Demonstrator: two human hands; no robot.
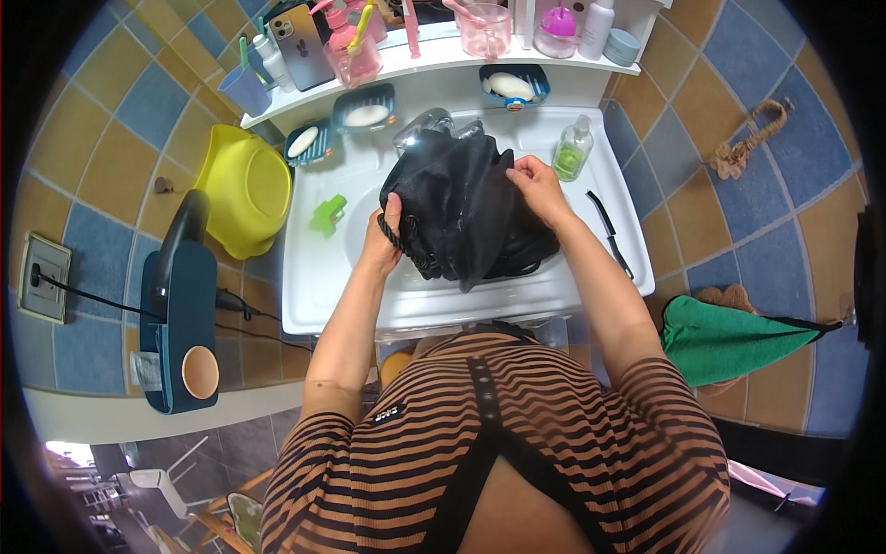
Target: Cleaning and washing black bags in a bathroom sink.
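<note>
A black fabric bag (464, 215) with a twisted black cord is held up over the white washbasin (332, 291). My left hand (383, 239) grips its left side near the cord, thumb on top. At the upper right edge, my right hand (536, 187) pinches the cloth between thumb and fingers. The bag hangs in folds and hides most of the bowl. Behind it, part of the chrome faucet (423, 128) shows.
On the basin's rim are a bottle of green liquid (573, 151), a black slim brush (610, 235) and a green plastic piece (328, 215). Soap dishes (363, 109) and a shelf of toiletries (443, 43) lie behind. A yellow basin (248, 190) and a hair-dryer holder (178, 332) hang left.
</note>
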